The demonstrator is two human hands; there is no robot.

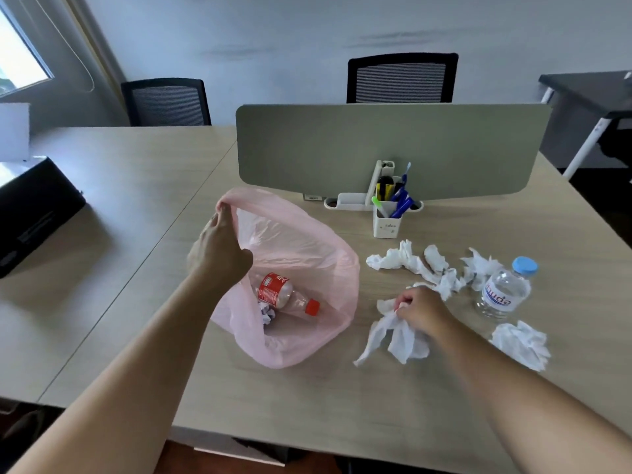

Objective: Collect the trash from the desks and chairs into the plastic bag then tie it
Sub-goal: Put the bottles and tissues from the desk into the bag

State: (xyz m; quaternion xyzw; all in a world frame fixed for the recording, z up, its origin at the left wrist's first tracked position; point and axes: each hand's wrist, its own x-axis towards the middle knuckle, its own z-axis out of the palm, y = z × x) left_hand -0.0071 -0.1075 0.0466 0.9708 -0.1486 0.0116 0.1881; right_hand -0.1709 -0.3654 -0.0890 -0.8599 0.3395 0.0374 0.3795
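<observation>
A pink plastic bag (307,254) lies open on the wooden desk (307,398). My left hand (219,248) holds up its far rim. Inside the bag lie a red-labelled bottle (285,294) with a red cap and a crumpled paper ball (267,313). To the right of the bag, my right hand (422,311) grips a crumpled white tissue (398,336) resting on the desk. Several more crumpled tissues (420,265) lie beyond it, and another tissue wad (521,343) sits at the right. A clear water bottle (506,292) with a blue cap stands among them.
A white pen holder (388,218) with pens stands before a grey divider screen (393,148). A black device (34,210) sits at the desk's left end. Two black mesh chairs (402,78) stand behind the desk, and another dark desk (588,94) is at far right.
</observation>
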